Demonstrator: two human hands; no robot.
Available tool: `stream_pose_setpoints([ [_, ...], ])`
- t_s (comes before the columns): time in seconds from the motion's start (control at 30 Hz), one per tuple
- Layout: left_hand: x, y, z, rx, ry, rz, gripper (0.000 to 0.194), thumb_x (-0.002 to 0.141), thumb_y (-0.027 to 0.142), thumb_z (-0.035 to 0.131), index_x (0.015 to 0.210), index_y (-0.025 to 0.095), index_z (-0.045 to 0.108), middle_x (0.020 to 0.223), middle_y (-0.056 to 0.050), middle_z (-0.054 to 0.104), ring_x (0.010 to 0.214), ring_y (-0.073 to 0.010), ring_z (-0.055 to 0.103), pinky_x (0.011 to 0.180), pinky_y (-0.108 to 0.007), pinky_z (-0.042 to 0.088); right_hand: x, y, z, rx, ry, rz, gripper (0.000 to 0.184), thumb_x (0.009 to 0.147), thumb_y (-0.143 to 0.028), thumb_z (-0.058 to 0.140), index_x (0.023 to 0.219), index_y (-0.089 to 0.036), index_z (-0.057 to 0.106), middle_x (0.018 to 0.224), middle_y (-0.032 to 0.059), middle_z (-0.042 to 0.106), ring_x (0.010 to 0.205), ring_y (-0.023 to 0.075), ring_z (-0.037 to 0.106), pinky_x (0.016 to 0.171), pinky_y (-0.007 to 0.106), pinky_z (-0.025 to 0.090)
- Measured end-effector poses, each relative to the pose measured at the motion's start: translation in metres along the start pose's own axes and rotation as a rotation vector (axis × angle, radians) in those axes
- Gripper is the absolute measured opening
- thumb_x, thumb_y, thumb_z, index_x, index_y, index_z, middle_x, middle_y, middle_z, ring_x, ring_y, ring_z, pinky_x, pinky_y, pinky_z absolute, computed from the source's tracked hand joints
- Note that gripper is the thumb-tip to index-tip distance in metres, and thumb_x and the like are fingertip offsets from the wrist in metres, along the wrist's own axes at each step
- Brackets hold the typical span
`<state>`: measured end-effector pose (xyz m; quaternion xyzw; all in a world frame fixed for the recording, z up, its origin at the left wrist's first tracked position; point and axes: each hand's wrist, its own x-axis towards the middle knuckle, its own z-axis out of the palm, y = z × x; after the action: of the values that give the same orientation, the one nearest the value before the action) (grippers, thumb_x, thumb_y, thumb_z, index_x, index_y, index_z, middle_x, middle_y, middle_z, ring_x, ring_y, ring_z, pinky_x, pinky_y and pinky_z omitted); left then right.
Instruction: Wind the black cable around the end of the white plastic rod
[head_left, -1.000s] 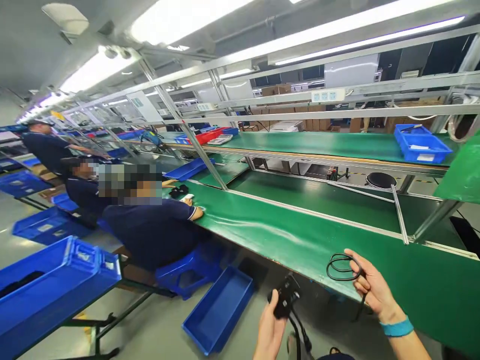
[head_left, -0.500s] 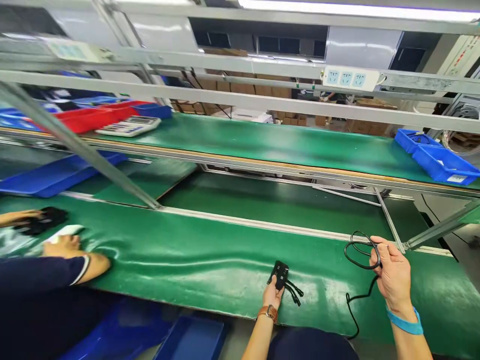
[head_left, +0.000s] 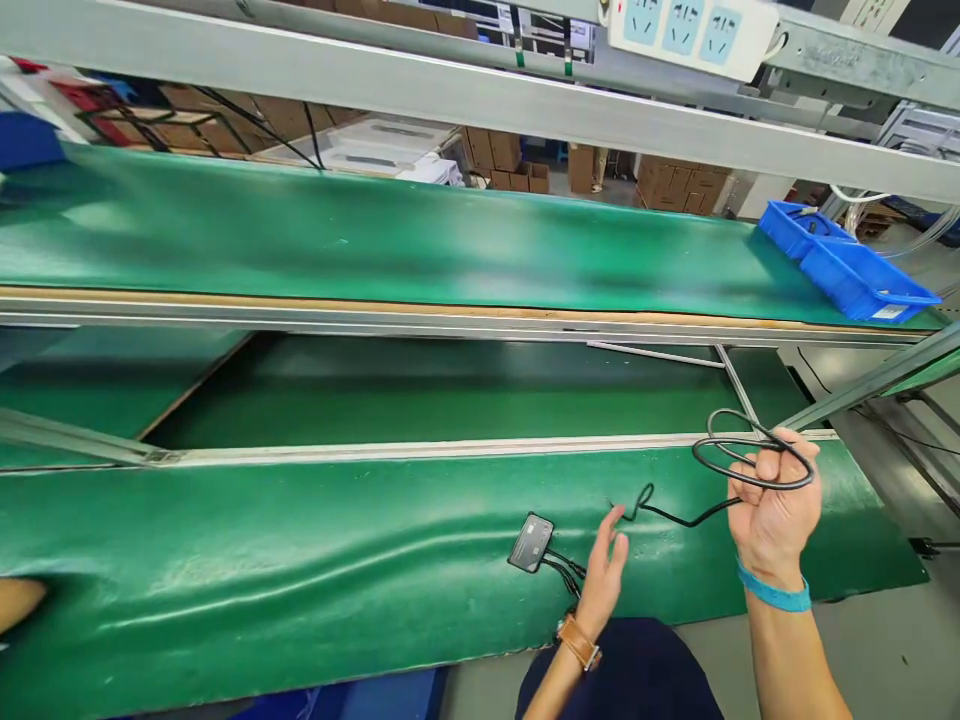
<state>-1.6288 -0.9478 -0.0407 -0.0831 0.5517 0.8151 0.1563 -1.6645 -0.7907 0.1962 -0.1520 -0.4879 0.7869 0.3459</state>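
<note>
A black cable [head_left: 686,522] hangs in loose loops from my right hand [head_left: 776,500], whose fingers are closed around it. Its thin free end trails left over the green mat, reaching my left hand [head_left: 604,575]. The left thumb and forefinger are apart, with the forefinger's tip beside that cable end; whether they touch, I cannot tell. Left of this hand, a small black box [head_left: 531,542] lies on the mat, its short black leads [head_left: 562,570] running toward my wrist and partly hidden by the hand.
A green-covered workbench [head_left: 300,560] spans the front, with a raised green shelf [head_left: 420,245] behind it. Blue bins [head_left: 862,275] stand at the shelf's right end. Above runs a metal rail with a power strip [head_left: 686,30]. Another person's elbow [head_left: 19,603] shows at the far left.
My left hand has let go of the black box, which now lies on the mat, and moved right to the cable end. The right hand still holds the coiled cable. The view has turned right and down.
</note>
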Motion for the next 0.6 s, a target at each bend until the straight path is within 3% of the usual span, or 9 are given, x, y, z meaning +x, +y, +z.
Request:
stream_pose_setpoints([
  [0.07, -0.002, 0.012, 0.026, 0.009, -0.098, 0.11, 0.059, 0.094, 0.054, 0.059, 0.144, 0.023, 0.052, 0.152, -0.01, 0.049, 0.144, -0.025, 0.041, 0.123, -0.037, 0.028, -0.003, 0.012, -0.004, -0.061, -0.019, 0.09, 0.03, 0.081, -0.045, 0.08, 0.094, -0.025, 0.061, 0.054, -0.0105, 0.04, 0.044, 0.0062, 0.024, 0.04, 0.021, 0.019],
  [0.13, -0.001, 0.025, 0.04, 0.018, -0.1, 0.156, 0.063, 0.098, 0.059, 0.047, 0.149, 0.022, 0.046, 0.154, -0.011, 0.046, 0.144, -0.0241, 0.041, 0.123, -0.038, 0.027, -0.007, 0.028, -0.015, -0.14, -0.034, 0.191, 0.034, 0.081, -0.05, 0.079, 0.093, -0.022, 0.063, 0.053, -0.0104, 0.043, 0.042, 0.005, 0.026, 0.039, 0.02, 0.02],
  [0.3, 0.006, 0.045, 0.033, 0.164, 0.11, 0.015, 0.06, 0.089, 0.056, 0.065, 0.136, 0.018, 0.06, 0.153, -0.013, 0.048, 0.147, -0.0279, 0.036, 0.127, -0.04, 0.016, -0.02, 0.07, -0.055, -0.296, -0.117, 0.415, 0.054, 0.078, -0.064, 0.076, 0.1, -0.015, 0.07, 0.055, -0.01, 0.043, 0.041, 0.0028, 0.025, 0.039, 0.019, 0.016],
  [0.4, 0.005, 0.049, 0.031, 0.138, 0.035, -0.085, 0.059, 0.09, 0.061, 0.061, 0.13, 0.019, 0.064, 0.15, -0.014, 0.052, 0.145, -0.0291, 0.039, 0.124, -0.041, 0.024, -0.032, 0.088, -0.073, -0.321, -0.162, 0.479, 0.062, 0.076, -0.067, 0.075, 0.109, -0.014, 0.072, 0.062, -0.0079, 0.046, 0.042, 0.002, 0.027, 0.039, 0.019, 0.016],
  [0.5, 0.003, 0.045, 0.041, 0.103, -0.121, -0.118, 0.066, 0.088, 0.067, 0.058, 0.131, 0.017, 0.061, 0.122, -0.016, 0.068, 0.116, -0.0286, 0.063, 0.097, -0.038, 0.051, -0.045, 0.103, -0.087, -0.331, -0.231, 0.529, 0.063, 0.078, -0.068, 0.072, 0.114, -0.016, 0.073, 0.064, -0.0063, 0.047, 0.042, 0.0029, 0.028, 0.04, 0.02, 0.018],
  [0.6, 0.004, 0.037, 0.048, 0.222, -0.107, -0.07, 0.059, 0.083, 0.058, 0.069, 0.122, 0.014, 0.063, 0.076, -0.006, 0.068, 0.068, -0.0198, 0.062, 0.063, -0.028, 0.047, -0.05, 0.116, -0.101, -0.421, -0.258, 0.539, 0.06, 0.082, -0.07, 0.066, 0.118, -0.023, 0.073, 0.065, -0.0052, 0.049, 0.042, 0.0053, 0.029, 0.041, 0.022, 0.021],
])
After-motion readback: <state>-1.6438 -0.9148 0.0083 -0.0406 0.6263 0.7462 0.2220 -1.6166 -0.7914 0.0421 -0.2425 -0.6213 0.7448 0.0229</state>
